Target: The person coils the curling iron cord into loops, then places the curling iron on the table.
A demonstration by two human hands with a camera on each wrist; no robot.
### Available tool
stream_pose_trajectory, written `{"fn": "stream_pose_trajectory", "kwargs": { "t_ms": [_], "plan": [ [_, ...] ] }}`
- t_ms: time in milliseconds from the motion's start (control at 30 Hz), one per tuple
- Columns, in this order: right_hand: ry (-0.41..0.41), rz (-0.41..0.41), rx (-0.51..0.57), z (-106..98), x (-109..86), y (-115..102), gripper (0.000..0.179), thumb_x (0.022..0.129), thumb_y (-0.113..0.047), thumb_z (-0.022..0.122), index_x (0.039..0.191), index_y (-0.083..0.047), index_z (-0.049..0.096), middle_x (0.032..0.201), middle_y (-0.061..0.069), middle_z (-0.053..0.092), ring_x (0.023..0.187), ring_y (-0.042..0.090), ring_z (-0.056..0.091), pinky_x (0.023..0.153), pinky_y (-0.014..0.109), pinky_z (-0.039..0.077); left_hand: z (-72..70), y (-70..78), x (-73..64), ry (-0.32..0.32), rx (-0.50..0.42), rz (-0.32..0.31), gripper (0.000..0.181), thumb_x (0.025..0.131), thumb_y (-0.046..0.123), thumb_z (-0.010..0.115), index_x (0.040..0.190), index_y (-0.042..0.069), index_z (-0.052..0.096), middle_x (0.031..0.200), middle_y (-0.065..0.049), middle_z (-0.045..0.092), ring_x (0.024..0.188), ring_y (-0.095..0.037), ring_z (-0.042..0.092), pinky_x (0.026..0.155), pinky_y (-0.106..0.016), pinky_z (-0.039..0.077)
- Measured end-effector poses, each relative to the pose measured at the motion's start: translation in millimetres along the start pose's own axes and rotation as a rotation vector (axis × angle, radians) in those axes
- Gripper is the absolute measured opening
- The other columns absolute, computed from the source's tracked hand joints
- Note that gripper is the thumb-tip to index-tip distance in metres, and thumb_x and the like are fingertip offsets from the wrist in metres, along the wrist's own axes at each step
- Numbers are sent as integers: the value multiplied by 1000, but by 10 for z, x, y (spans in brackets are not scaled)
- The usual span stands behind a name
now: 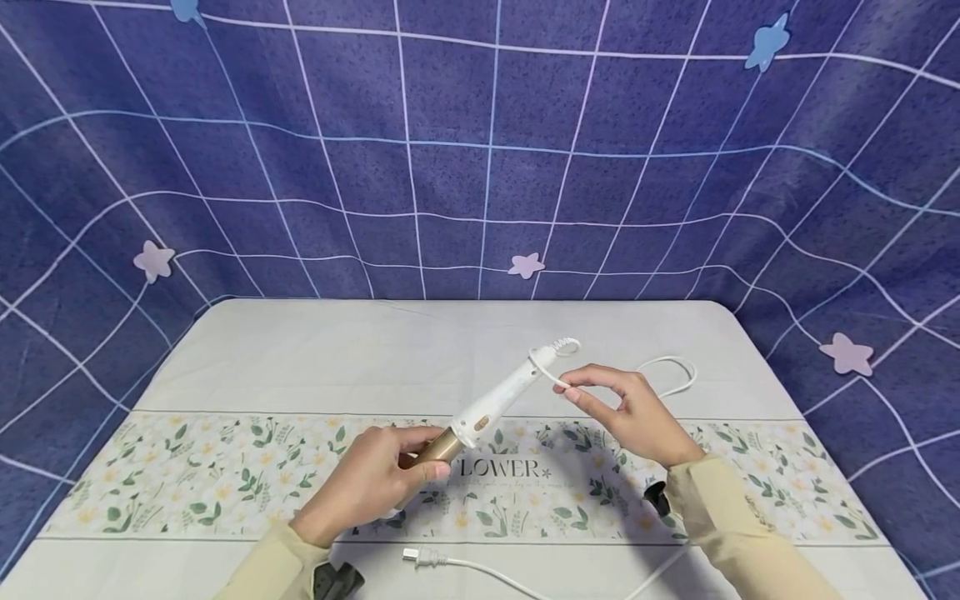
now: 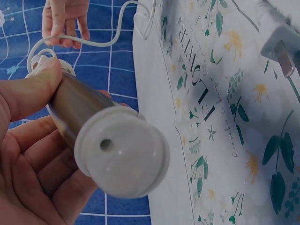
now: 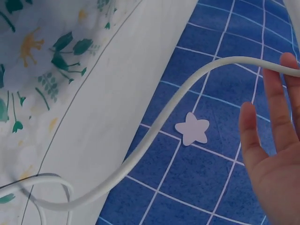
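A curling iron with a white handle (image 1: 501, 398) and a gold barrel (image 1: 442, 447) is held up at a slant over the table. My left hand (image 1: 375, 468) grips the barrel between thumb and fingers. In the left wrist view, the barrel's round white end cap (image 2: 124, 152) faces the camera. The white cord (image 1: 550, 377) leaves the handle's far end and bends back across it. My right hand (image 1: 637, 415) pinches this cord between thumb and forefinger, just right of the handle. From those fingers the cord (image 3: 161, 115) sags down toward the table in the right wrist view.
The cord's two-pin plug (image 1: 424, 557) lies on the table near the front edge. A cord loop (image 1: 678, 367) is behind my right hand. A white cloth (image 1: 315, 358) with a printed flower band covers the table. A blue grid curtain (image 1: 450, 175) with star shapes surrounds it.
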State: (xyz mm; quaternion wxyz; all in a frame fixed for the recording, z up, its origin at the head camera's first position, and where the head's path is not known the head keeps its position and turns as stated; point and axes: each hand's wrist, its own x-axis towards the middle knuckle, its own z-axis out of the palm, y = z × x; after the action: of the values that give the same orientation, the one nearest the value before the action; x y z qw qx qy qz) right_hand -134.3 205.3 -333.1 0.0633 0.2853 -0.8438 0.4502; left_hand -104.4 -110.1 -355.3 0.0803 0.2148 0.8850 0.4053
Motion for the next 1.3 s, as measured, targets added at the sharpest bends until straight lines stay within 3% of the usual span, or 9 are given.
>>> {"fn": "stream_pose_trajectory", "kwargs": {
  "t_ms": [200, 367, 633, 900, 1300],
  "plan": [
    [-24, -18, -16, 35, 8, 130, 25, 92, -12, 53, 114, -18, 62, 102, -4, 65, 97, 10, 59, 88, 33, 44, 0, -2, 0, -25, -65, 7, 42, 78, 42, 67, 113, 20, 64, 94, -3, 68, 68, -7, 62, 53, -24, 50],
    [-29, -60, -11, 61, -12, 252, 30, 92, -14, 53, 121, -21, 59, 101, -6, 64, 95, 12, 60, 87, 31, 45, -17, -7, 0, -59, -109, -30, 42, 76, 34, 72, 114, 18, 63, 96, -7, 67, 67, -10, 62, 54, -25, 51],
    [-10, -67, -12, 62, -30, 212, 33, 91, -14, 55, 124, -20, 57, 100, -8, 64, 96, 10, 59, 85, 29, 46, -40, 9, 41, -82, -100, -52, 54, 69, 42, 75, 113, 13, 63, 92, -6, 67, 68, -12, 62, 55, -24, 51],
    [3, -92, 10, 79, -36, 181, 35, 91, -11, 55, 124, -19, 57, 101, -6, 64, 97, 11, 58, 84, 28, 47, -62, 4, 62, -114, -145, -93, 59, 66, 38, 78, 116, 11, 62, 95, -4, 67, 68, -12, 63, 55, -26, 51],
    [-10, -115, 40, 104, -17, 136, 34, 90, -8, 54, 123, -16, 58, 101, -1, 64, 94, 13, 59, 81, 29, 47, -76, 14, 59, -173, -25, -21, 41, 74, 33, 74, 110, 16, 64, 92, 0, 65, 67, -11, 61, 53, -25, 49]
  ]
}}
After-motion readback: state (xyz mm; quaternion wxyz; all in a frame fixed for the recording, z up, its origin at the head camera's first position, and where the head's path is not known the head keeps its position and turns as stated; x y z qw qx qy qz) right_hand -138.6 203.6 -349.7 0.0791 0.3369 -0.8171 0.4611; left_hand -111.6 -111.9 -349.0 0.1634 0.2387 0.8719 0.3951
